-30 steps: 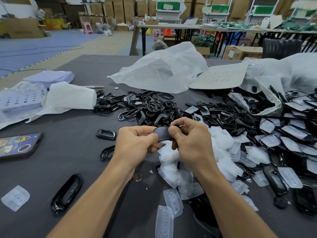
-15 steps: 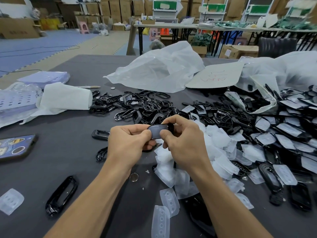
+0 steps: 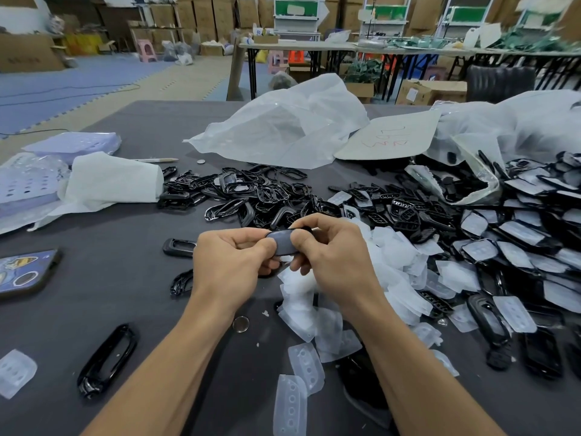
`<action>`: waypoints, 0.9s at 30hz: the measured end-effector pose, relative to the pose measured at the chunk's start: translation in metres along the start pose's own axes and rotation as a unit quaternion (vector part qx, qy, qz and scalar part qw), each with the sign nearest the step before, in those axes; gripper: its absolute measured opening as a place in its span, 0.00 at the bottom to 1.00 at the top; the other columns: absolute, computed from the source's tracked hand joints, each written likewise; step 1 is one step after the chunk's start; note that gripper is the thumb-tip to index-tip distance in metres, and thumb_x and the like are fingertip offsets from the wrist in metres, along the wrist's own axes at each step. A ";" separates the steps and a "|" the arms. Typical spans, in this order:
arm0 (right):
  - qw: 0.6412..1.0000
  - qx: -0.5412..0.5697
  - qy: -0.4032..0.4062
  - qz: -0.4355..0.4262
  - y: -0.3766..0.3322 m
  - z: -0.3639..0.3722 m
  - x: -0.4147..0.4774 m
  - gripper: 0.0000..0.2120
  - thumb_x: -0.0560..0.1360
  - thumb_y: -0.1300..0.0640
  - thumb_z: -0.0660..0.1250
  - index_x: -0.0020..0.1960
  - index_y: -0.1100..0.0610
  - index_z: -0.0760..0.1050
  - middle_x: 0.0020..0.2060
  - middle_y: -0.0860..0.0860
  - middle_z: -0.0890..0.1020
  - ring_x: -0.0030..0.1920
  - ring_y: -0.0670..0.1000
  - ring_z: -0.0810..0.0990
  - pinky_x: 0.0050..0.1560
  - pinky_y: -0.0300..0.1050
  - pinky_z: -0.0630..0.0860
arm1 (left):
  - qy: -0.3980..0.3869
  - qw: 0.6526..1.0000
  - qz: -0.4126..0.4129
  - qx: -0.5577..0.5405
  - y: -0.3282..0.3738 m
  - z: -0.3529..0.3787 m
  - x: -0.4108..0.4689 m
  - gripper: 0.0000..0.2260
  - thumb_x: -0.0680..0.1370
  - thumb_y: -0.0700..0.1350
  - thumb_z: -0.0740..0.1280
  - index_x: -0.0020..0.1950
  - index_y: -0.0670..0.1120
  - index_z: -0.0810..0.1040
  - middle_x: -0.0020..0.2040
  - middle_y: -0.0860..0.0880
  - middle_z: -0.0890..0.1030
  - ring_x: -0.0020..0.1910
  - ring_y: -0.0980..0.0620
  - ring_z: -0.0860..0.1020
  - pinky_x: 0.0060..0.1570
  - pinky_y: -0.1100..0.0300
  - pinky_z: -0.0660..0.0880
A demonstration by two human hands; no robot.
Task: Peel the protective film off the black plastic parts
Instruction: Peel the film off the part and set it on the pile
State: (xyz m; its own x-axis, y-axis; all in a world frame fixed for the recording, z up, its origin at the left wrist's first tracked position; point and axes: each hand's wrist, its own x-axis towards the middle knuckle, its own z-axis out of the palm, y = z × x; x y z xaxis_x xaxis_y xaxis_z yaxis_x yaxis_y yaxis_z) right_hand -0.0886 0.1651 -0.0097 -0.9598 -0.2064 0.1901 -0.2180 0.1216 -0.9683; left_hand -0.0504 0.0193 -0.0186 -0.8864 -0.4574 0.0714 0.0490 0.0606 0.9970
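Both hands hold one black plastic part [image 3: 283, 242] above the middle of the grey table [image 3: 110, 278]. My left hand [image 3: 232, 262] grips its left end between thumb and fingers. My right hand [image 3: 333, 256] pinches its right end, thumb on the top face. The part's top looks dull grey, as if covered by film. A heap of peeled white film pieces [image 3: 396, 278] lies under and right of my hands. Film-covered black parts [image 3: 518, 240] are piled at the right. Bare black frames [image 3: 251, 193] lie in a heap behind my hands.
A phone [image 3: 22, 272] lies at the left edge. A white cloth [image 3: 110, 180] and perforated plastic sheets [image 3: 25, 180] sit at far left. Plastic bags [image 3: 283, 124] and a cardboard sheet [image 3: 390, 136] lie behind the heaps. A loose frame [image 3: 107, 360] and a coin [image 3: 240, 324] lie near my forearms.
Both hands have stayed together on the same part; my right thumb has shifted slightly over its top face. The view has drifted a little.
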 end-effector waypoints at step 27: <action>0.999 0.042 -0.021 -0.010 0.001 0.003 0.000 0.11 0.74 0.72 0.68 0.45 0.57 0.83 0.30 0.55 0.84 0.28 0.54 0.83 0.32 0.44 0.79 | -0.014 0.996 0.079 0.040 0.001 0.002 -0.002 0.13 0.77 0.38 0.73 0.39 0.54 0.89 0.25 0.51 0.77 0.23 0.55 0.72 0.27 0.64 0.70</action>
State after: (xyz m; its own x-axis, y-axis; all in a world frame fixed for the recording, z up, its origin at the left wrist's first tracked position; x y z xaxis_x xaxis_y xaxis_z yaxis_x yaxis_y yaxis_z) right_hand -0.0883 0.1620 -0.0111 -0.9470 -0.2484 0.2037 -0.2188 0.0348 -0.9751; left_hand -0.0492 0.0219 -0.0177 -0.8832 -0.4118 0.2244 0.1528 0.1998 0.9679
